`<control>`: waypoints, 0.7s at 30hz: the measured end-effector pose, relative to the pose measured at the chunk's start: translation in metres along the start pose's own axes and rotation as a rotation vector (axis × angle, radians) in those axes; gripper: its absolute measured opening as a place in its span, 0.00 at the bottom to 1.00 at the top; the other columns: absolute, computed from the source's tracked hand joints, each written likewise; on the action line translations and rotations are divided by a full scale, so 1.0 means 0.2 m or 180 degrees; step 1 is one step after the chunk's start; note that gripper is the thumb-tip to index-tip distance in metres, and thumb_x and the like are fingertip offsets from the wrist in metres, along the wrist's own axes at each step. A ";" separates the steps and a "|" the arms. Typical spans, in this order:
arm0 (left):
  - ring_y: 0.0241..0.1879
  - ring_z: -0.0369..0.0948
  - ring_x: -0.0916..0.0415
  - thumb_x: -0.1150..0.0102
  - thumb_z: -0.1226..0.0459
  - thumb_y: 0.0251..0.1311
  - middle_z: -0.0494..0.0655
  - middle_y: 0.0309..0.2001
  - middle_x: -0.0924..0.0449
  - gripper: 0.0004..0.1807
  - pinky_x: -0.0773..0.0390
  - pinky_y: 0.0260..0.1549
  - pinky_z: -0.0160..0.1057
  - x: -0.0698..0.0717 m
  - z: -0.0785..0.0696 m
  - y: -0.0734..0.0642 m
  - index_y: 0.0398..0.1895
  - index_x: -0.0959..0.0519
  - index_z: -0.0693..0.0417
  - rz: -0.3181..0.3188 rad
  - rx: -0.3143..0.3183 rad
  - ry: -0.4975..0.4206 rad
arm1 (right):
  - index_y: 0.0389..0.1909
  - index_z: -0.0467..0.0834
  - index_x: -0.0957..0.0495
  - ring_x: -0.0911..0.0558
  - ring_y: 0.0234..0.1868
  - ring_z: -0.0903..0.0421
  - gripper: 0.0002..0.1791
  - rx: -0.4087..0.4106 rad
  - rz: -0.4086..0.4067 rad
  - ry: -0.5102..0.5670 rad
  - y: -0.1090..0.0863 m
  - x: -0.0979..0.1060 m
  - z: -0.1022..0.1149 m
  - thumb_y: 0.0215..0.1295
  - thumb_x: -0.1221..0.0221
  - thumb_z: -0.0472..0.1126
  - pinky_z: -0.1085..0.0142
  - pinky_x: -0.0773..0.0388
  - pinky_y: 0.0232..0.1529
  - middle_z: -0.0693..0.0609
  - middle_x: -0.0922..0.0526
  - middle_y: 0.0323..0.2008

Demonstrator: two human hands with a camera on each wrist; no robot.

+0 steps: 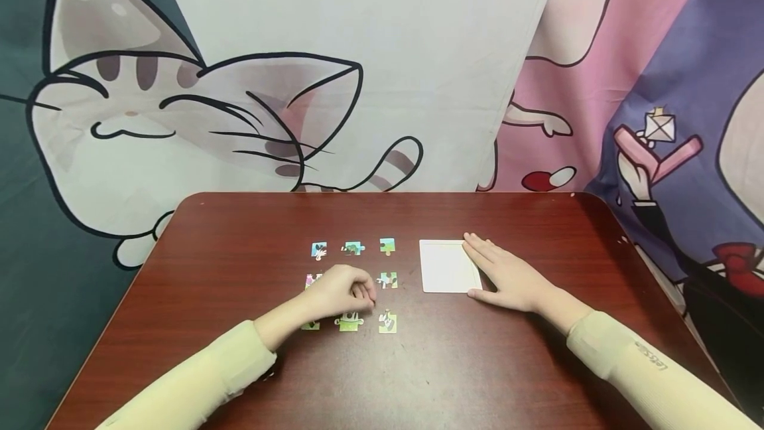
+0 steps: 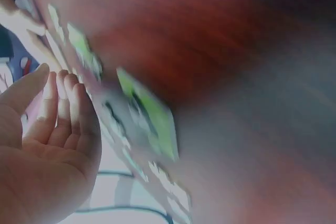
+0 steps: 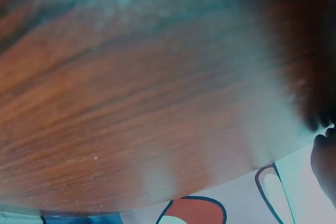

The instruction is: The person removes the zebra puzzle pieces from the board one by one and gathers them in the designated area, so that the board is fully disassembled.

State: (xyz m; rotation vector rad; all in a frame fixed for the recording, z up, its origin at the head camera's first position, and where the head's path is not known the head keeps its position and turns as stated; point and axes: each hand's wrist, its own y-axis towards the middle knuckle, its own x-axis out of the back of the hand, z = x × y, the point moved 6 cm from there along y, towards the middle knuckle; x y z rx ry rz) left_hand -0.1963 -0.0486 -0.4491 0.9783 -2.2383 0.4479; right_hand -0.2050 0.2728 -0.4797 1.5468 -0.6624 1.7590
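Note:
My left hand (image 1: 341, 292) hovers over several jigsaw pieces laid out in rows, its fingers loosely curved. In the left wrist view its palm (image 2: 58, 166) faces up to the camera with nothing in it. A green-edged piece (image 1: 349, 322) lies just below this hand, and a pink-patterned piece (image 1: 313, 279) is partly hidden behind it. Another piece (image 1: 388, 280) lies just right of the fingertips. My right hand (image 1: 513, 277) rests with extended fingers along the right edge of a flat white square tray (image 1: 449, 267); in the right wrist view only fingertips show.
A blue-and-green piece (image 1: 353, 248) sits in the far row between two others. The bottom row ends in a piece with a black-and-white figure (image 1: 388, 322). All lie on a reddish-brown wooden table (image 1: 239, 231). Behind it hangs a cartoon cat cloth (image 1: 382, 71).

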 end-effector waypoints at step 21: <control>0.71 0.64 0.31 0.27 0.62 0.64 0.61 0.72 0.26 0.28 0.31 0.68 0.69 0.47 0.25 -0.46 0.67 0.21 0.57 -0.1437 0.0281 0.1147 | 0.81 0.36 0.39 0.42 0.84 0.37 0.50 -0.0191 -0.0588 -0.0063 -0.05 0.16 0.04 0.65 0.31 0.56 0.40 0.47 0.83 0.36 0.42 0.83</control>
